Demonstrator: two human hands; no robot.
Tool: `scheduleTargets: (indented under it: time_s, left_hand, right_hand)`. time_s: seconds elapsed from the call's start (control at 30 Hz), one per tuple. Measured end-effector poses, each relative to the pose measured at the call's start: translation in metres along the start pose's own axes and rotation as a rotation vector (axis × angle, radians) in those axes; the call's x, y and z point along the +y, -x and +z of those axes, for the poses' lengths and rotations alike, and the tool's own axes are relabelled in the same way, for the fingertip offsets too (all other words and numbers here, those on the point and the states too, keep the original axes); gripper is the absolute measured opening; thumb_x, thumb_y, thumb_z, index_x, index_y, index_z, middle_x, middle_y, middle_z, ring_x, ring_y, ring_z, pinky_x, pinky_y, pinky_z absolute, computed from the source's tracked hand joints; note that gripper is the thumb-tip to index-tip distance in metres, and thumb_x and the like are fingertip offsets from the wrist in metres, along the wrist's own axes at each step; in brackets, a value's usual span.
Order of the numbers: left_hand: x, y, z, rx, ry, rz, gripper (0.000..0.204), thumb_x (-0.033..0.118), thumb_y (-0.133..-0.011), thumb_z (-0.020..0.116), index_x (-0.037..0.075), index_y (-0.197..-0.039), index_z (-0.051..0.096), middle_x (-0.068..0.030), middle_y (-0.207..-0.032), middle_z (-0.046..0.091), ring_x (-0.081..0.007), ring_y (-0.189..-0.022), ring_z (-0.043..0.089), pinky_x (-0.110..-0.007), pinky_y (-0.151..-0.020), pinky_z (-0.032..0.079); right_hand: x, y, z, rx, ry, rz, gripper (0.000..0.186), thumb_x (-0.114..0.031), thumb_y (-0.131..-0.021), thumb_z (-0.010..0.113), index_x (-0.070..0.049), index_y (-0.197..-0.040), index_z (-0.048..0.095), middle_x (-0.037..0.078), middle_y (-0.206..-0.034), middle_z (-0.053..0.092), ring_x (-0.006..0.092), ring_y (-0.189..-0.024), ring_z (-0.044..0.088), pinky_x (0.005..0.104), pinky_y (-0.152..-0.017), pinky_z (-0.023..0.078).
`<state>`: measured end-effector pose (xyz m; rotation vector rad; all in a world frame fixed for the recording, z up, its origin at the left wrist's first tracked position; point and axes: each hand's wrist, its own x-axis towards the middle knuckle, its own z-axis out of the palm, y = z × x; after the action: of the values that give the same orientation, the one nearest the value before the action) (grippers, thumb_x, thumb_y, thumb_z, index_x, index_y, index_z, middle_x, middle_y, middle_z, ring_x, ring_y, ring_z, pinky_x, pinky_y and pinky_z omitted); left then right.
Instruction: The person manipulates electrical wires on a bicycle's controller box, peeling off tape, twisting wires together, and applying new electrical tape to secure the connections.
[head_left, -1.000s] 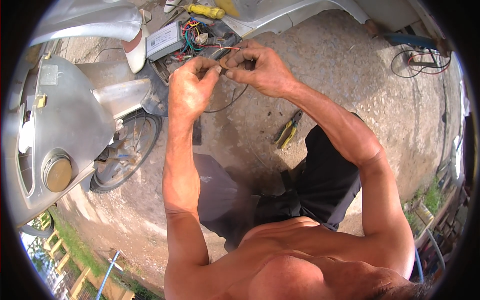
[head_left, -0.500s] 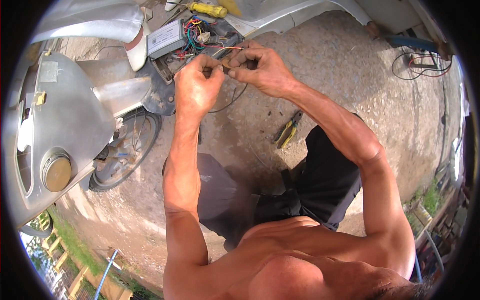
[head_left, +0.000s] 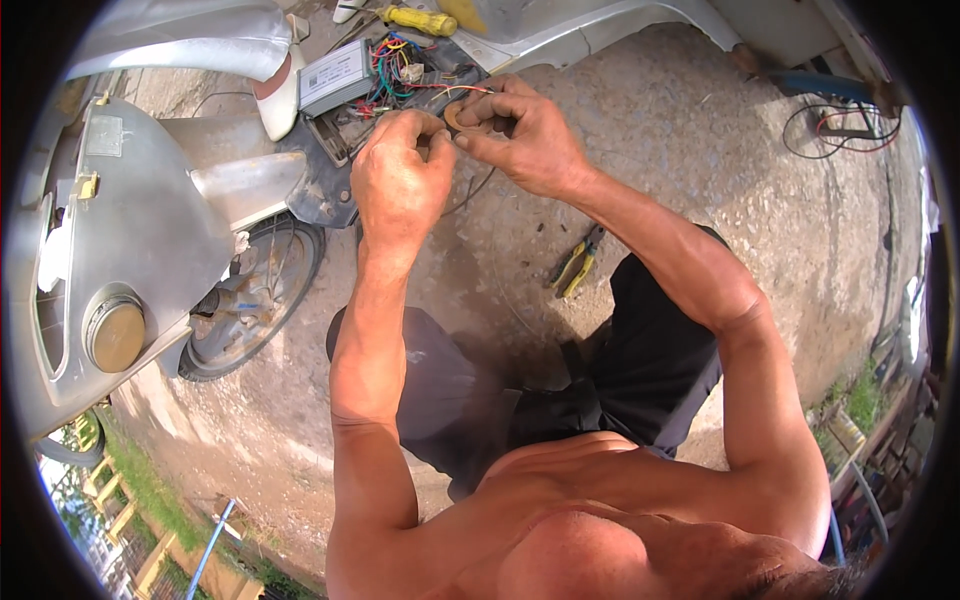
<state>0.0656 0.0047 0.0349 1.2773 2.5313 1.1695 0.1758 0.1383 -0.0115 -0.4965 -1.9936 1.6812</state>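
Note:
My left hand (head_left: 402, 170) is closed in a pinch, thumb against bent fingers, beside the bundle of coloured wires (head_left: 390, 68); what its fingertips hold is hidden. Close by on the right, my right hand (head_left: 528, 140) curls its fingers around a small tan ring (head_left: 453, 116), which looks like a tape roll. A red and yellow wire (head_left: 460, 89) runs from the bundle to the fingers of my right hand. Behind my left hand, a silver metal controller box (head_left: 335, 76) rests beside the bundle in a dark open tray on the vehicle.
Yellow-handled pliers (head_left: 574, 268) lie on the rough ground (head_left: 660, 130) between my knees and hands. A yellow-handled screwdriver (head_left: 418, 20) sits beyond the wires. Grey body panels (head_left: 150, 200) and a wheel (head_left: 255, 300) stand at the left. Black and red cables (head_left: 845, 135) lie far right.
My left hand has turned slightly and shifted a little to the right. The tan ring shows more clearly in my right hand, and the red and yellow wire has moved slightly.

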Motion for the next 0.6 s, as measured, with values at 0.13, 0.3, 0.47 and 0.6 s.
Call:
scheduleTargets:
  time_s: [0.13,0.3,0.47,0.6]
  left_hand:
    - [-0.009,0.000,0.008,-0.032,0.011,-0.020,0.010,0.006,-0.078,0.073,0.002,-0.083,0.066,-0.0132,-0.084,0.068,-0.0340,-0.075,0.068,-0.043,-0.067,0.054]
    - [-0.018,0.001,0.015,-0.026,-0.013,0.072,0.014,0.007,-0.079,0.072,-0.002,-0.086,0.063,-0.0132,-0.076,0.067,-0.0221,-0.068,0.066,-0.037,-0.066,0.054]
    - [-0.025,-0.004,0.016,0.040,0.139,0.006,0.013,0.005,-0.078,0.070,-0.001,-0.085,0.062,-0.0116,-0.076,0.066,-0.0212,-0.069,0.065,-0.035,-0.066,0.053]
    - [-0.030,-0.010,0.007,0.083,0.312,-0.110,0.012,0.004,-0.079,0.071,-0.001,-0.088,0.066,-0.0121,-0.078,0.069,-0.0225,-0.071,0.068,-0.034,-0.069,0.054]
  right_hand:
    - [0.010,0.000,-0.001,-0.023,0.080,-0.049,0.026,-0.010,-0.077,0.082,0.002,-0.099,0.074,0.015,-0.118,0.062,0.0249,-0.106,0.067,0.0354,-0.090,0.057]
    - [0.020,-0.004,-0.005,-0.087,0.079,-0.143,0.025,-0.011,-0.077,0.080,0.003,-0.097,0.074,0.016,-0.120,0.061,0.0280,-0.110,0.066,0.0376,-0.095,0.056]
    - [0.013,-0.007,-0.012,-0.160,0.024,-0.099,0.022,-0.011,-0.084,0.080,-0.002,-0.103,0.075,0.010,-0.122,0.059,0.0206,-0.114,0.060,0.0351,-0.098,0.051]
    - [0.004,-0.005,-0.017,-0.144,0.093,-0.058,0.030,-0.014,-0.080,0.080,0.001,-0.105,0.075,0.015,-0.122,0.060,0.0257,-0.112,0.065,0.0359,-0.099,0.054]
